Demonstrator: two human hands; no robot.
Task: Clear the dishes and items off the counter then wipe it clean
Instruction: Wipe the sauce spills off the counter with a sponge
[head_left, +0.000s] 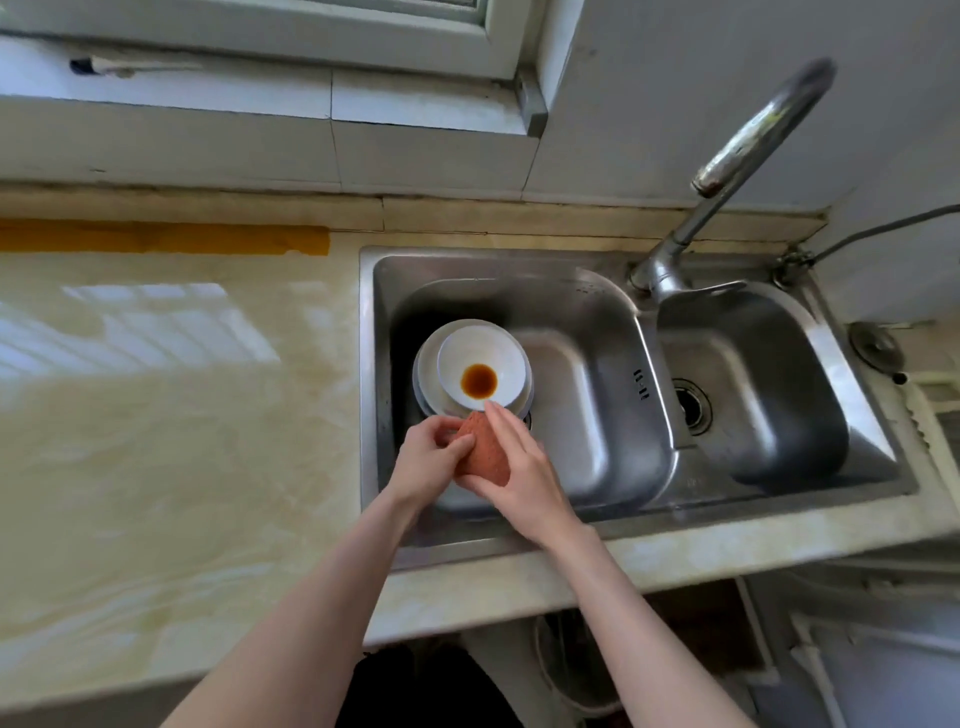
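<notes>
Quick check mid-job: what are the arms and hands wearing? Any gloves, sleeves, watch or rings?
Nothing worn that shows. The left hand and right hand are bare: no gloves, no rings visible. The left forearm and right forearm are uncovered down to the frame's lower edge: no sleeves, watch or bracelet in view.

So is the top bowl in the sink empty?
Not empty: the top bowl, upright on stacked dishes in the left sink basin, has a small dark brown pool at its bottom.
</notes>
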